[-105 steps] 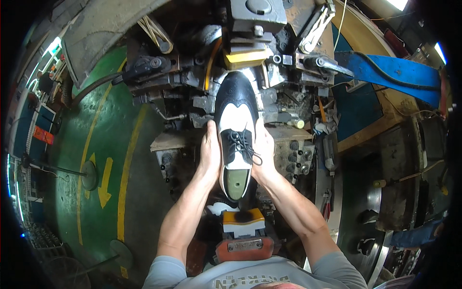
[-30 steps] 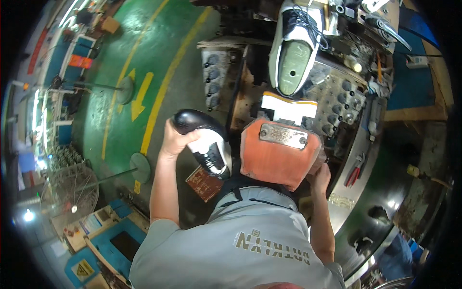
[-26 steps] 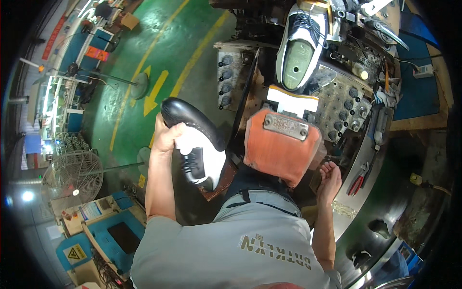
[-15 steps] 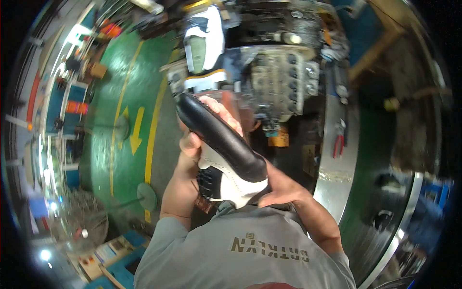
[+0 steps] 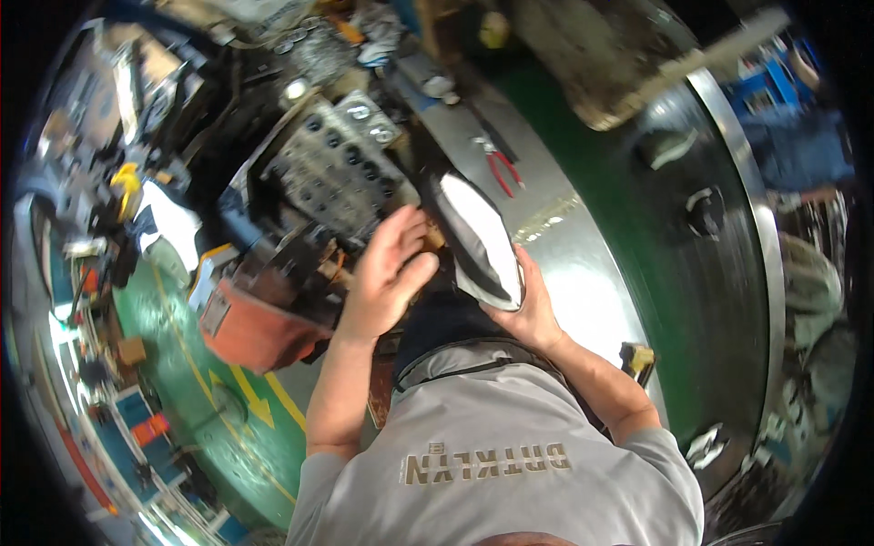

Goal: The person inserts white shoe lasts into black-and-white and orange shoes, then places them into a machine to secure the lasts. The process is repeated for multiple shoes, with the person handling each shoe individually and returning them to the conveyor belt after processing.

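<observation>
My right hand point(image 5: 537, 305) grips a black and white shoe upper point(image 5: 481, 232) by its near end. The piece stands tilted, its white side up and a dark edge along its left. Just left of it, my left hand point(image 5: 393, 268) is raised with fingers apart and nothing in it, not touching the upper. A second shoe, mostly white point(image 5: 173, 227), sits on the machine at the left.
Ahead is a machine with a grey panel of dark knobs point(image 5: 341, 164). An orange-red cover point(image 5: 259, 332) juts out at the left. Red-handled pliers point(image 5: 503, 173) lie on a metal ledge point(image 5: 578, 273), beside a dark green conveyor belt point(image 5: 655, 314) on the right.
My view has swung to the right, toward the ledge and belt. My left hand has let go of the shoe upper, which has turned and moved right in my right hand.
</observation>
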`<state>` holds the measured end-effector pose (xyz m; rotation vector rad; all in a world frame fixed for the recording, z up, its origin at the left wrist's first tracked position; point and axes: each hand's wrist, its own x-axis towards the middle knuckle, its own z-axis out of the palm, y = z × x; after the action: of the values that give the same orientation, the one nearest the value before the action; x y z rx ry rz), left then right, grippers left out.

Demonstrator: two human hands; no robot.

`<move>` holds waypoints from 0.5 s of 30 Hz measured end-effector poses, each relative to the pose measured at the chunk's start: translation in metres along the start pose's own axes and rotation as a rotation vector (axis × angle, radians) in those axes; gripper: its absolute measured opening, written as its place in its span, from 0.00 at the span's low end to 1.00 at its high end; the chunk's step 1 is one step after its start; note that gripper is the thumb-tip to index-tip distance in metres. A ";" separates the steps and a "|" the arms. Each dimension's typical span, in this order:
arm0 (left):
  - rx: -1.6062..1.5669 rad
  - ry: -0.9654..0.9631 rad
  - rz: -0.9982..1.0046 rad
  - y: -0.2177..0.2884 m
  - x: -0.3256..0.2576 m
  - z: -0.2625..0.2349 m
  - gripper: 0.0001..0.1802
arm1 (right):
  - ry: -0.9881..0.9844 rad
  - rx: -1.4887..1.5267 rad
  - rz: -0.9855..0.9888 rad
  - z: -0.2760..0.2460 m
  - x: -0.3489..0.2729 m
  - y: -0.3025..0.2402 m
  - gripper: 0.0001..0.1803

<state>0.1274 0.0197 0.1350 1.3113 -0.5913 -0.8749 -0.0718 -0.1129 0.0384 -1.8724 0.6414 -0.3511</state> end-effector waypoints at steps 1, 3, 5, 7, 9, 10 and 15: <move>0.123 -0.033 -0.040 0.011 0.003 -0.002 0.33 | 0.050 0.121 0.051 -0.005 -0.007 0.021 0.54; 0.160 0.031 0.045 0.017 -0.002 -0.013 0.27 | 0.154 0.293 0.256 -0.028 -0.016 0.019 0.47; 0.282 0.158 0.162 0.034 -0.005 -0.030 0.23 | 0.288 0.550 0.551 -0.046 -0.031 0.074 0.43; 0.417 0.369 0.265 0.049 -0.015 -0.059 0.18 | 0.475 0.807 0.863 -0.073 -0.044 0.138 0.32; 0.424 0.588 0.346 0.064 -0.027 -0.092 0.13 | 0.699 0.979 0.776 -0.109 -0.049 0.168 0.25; 0.465 0.666 0.390 0.076 -0.029 -0.103 0.12 | 0.789 1.084 0.676 -0.130 -0.057 0.208 0.23; 0.850 1.028 0.454 0.106 -0.051 -0.202 0.13 | 1.492 1.187 0.464 -0.206 -0.080 0.277 0.25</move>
<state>0.2824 0.1793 0.2061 2.0239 -0.3837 0.5367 -0.3175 -0.3010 -0.1338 -0.0508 1.3454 -1.4401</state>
